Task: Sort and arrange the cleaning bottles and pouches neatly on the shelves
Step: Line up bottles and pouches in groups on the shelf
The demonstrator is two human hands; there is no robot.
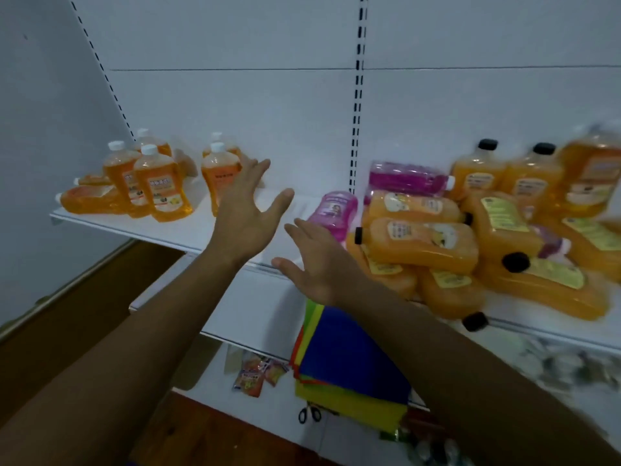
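Observation:
Small orange bottles with white caps (158,183) stand on the left of the white shelf (188,230), and one lies on its side (89,200) at the far left. My left hand (247,213) hovers open, fingers spread, just in front of another upright orange bottle (218,176). My right hand (316,260) is open too, beside a tipped pink bottle (332,210). A heap of large orange bottles with black caps (423,240) lies on the right. Behind it lie pink bottles (406,178), and further large orange bottles (477,173) stand upright at the back.
A slotted upright post (358,95) divides the white back panel. On lower shelves are stacked coloured sheets (342,358), small snack packets (255,375) and scissors (309,415). A brown floor (67,331) shows at the lower left.

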